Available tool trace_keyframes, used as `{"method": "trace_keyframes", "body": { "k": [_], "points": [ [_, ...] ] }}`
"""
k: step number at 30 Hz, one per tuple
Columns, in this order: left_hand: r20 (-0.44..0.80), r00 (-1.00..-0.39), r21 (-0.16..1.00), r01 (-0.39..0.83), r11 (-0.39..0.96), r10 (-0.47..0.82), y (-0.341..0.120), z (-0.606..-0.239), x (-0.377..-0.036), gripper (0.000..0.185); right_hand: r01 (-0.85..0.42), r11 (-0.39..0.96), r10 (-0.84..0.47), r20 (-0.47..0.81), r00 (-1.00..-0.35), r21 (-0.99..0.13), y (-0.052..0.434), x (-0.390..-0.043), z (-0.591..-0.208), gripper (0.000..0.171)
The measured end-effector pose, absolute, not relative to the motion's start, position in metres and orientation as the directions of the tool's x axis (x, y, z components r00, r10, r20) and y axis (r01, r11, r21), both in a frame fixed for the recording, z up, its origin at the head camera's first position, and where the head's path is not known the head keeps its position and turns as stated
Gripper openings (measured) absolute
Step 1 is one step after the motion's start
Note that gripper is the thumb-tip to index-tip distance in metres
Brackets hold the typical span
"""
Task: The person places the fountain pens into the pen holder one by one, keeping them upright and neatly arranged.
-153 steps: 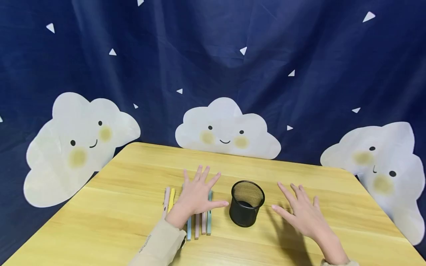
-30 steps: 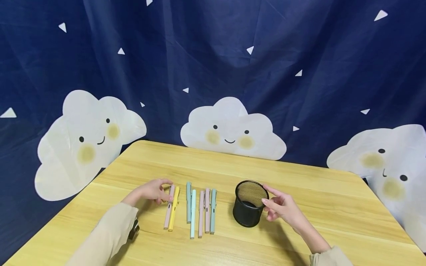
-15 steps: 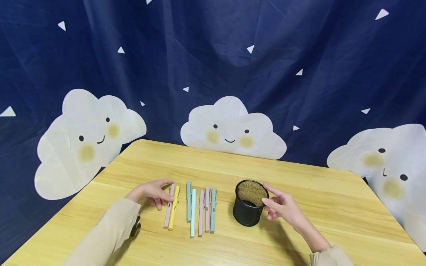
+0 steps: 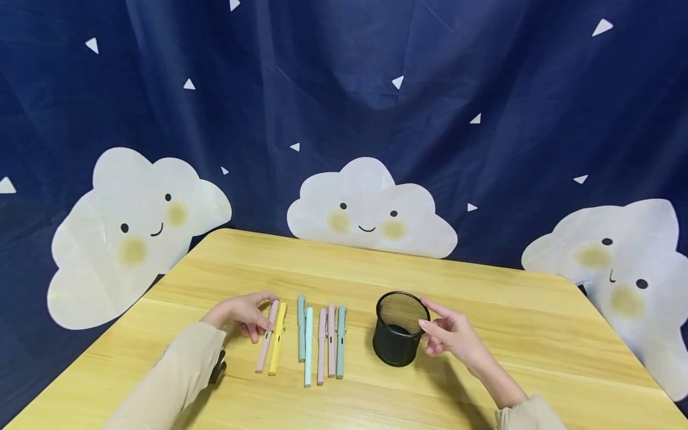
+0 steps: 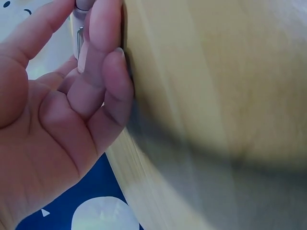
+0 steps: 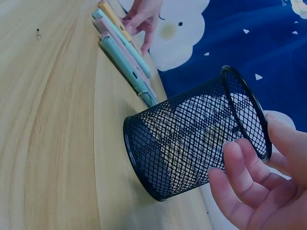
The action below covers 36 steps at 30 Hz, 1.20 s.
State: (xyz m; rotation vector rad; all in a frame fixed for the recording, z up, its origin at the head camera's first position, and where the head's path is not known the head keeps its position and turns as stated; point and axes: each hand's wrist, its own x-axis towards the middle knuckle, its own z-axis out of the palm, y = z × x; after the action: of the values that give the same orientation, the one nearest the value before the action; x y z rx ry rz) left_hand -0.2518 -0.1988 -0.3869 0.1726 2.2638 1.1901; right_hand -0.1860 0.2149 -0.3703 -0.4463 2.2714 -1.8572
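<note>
At the left of the pen row, my left hand (image 4: 246,312) pinches a pale pink pen (image 4: 266,343) near its upper end. In the left wrist view the pen's clip end (image 5: 76,38) shows between thumb and fingers. A yellow pen (image 4: 277,343) lies right beside it. My right hand (image 4: 457,340) holds the rim of a black mesh pen holder (image 4: 395,349), which stands upright on the table. From the right wrist view, the thumb and fingers (image 6: 235,167) are at the rim and the mesh side.
Between the hands lie a grey-green pen (image 4: 301,337), a mint pen (image 4: 309,352), two mauve pens (image 4: 321,352) and a teal pen (image 4: 341,349), roughly parallel. The wooden table (image 4: 430,394) ends at a dark blue curtain (image 4: 344,71) printed with clouds.
Both hands hovered spread over the table about five seconds ago; now the left pinches the pink pen and the right grips the holder's rim. Since half a second ago, the pink pen's lower end swung left.
</note>
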Motion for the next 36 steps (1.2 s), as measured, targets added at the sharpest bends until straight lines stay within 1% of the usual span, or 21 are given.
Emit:
{"method": "trace_keyframes", "body": {
  "k": [11, 16, 24, 36],
  "points": [
    [-0.417, -0.831, 0.767, -0.104, 0.634, 0.368, -0.197, -0.385, -0.250, 0.072, -0.119, 0.184, -0.341, 0.051, -0.939, -0.976, 0.215, -0.187, -0.372, 0.061],
    [-0.402, -0.832, 0.772, -0.083, 0.630, 0.383, -0.197, -0.383, -0.250, 0.071, -0.119, 0.186, -0.345, 0.048, -0.937, -0.975, 0.215, -0.188, -0.372, 0.061],
    [-0.352, -0.815, 0.834, -0.050, 0.550, 0.460, -0.203, -0.381, -0.251, 0.069, -0.113, 0.202, -0.342, 0.038, -0.939, -0.973, 0.215, -0.184, -0.368, 0.061],
    [-0.269, -0.836, 0.881, -0.014, 0.472, 0.478, -0.202, -0.376, -0.253, 0.072, -0.102, 0.186, -0.335, 0.034, -0.942, -0.977, 0.214, -0.185, -0.370, 0.062]
  ]
}}
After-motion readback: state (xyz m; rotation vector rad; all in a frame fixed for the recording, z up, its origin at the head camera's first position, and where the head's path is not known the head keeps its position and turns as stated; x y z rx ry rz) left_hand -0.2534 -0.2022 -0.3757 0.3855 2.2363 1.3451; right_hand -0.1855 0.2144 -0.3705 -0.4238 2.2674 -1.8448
